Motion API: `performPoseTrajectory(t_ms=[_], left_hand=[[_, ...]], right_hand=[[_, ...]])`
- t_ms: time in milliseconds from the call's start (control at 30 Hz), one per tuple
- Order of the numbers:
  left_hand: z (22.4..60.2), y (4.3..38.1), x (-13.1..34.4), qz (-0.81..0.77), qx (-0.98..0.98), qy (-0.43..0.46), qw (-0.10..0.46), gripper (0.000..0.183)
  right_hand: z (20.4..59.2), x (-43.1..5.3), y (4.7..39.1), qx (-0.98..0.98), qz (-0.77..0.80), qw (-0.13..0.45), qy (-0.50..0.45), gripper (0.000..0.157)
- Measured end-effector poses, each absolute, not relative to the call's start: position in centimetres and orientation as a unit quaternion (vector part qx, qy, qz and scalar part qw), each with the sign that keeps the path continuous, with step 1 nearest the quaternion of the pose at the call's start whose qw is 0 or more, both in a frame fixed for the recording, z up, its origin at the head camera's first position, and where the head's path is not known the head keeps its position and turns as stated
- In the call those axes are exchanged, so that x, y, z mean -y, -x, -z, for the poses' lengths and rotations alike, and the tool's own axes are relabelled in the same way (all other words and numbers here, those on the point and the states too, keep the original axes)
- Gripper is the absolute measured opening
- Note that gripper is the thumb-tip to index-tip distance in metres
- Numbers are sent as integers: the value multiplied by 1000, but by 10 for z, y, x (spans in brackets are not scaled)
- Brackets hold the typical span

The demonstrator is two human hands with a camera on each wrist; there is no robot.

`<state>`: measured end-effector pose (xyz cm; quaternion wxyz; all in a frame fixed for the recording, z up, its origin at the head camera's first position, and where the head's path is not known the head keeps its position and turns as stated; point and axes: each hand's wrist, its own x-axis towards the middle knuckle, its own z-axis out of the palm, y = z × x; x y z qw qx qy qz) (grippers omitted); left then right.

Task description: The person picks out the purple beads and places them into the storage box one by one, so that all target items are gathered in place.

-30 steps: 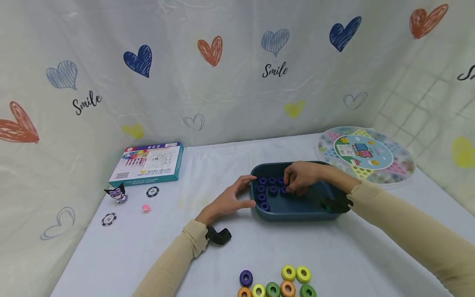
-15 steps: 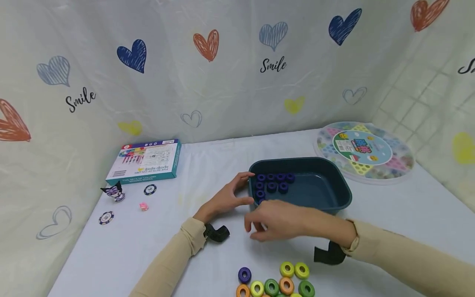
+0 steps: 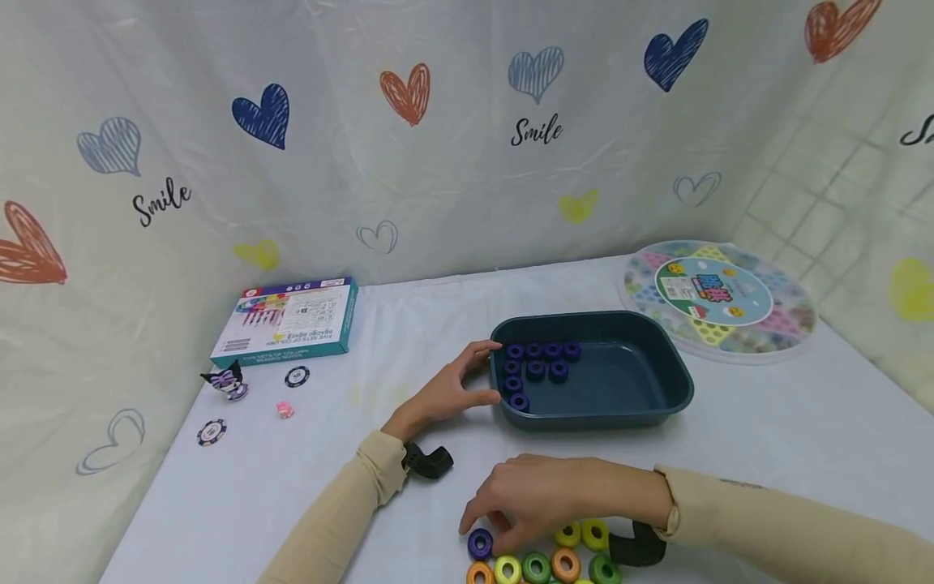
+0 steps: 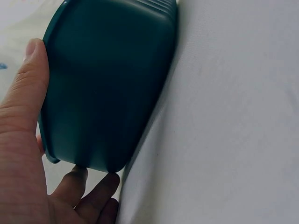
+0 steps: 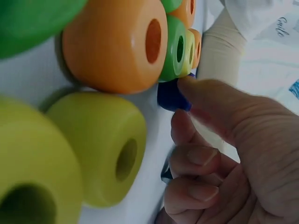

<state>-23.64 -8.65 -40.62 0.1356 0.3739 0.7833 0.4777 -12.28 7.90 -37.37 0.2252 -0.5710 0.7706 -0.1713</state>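
My left hand point(image 3: 451, 391) holds the left end of a dark blue-green plastic tub point(image 3: 606, 422), fingers at the back corner and thumb at the front one. In the left wrist view the thumb lies against the tub's rim, with fingertips at its wall. Several purple ring beads point(image 3: 536, 371) sit in rows inside the tub's left part. My right hand point(image 3: 536, 496) is low over the near table, thumb and index finger on either side of a loose purple bead point(image 3: 479, 544). In the right wrist view the thumb tip overlaps that purple bead point(image 5: 172, 96).
Yellow, green and orange beads point(image 3: 565, 562) lie close beside the right hand, partly cut off by the frame edge. A flat box point(image 3: 288, 320), a small figurine point(image 3: 229, 381) and poker chips point(image 3: 297, 376) are at left. A round game board point(image 3: 718, 300) lies at back right.
My right hand has left the tub, where one more purple bead now shows, and moved toward me down to the loose purple bead. My left hand stays at the tub.
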Motion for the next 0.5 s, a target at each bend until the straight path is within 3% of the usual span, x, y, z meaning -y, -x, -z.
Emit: performPoseTrajectory(t_ms=[233, 500], left_hand=[[431, 248, 87, -470, -794, -366, 124, 73], [434, 251, 86, -473, -791, -368, 122, 74]], right_hand=[[378, -76, 122, -763, 171, 228, 580, 23], [379, -102, 127, -793, 229, 245, 508, 19]])
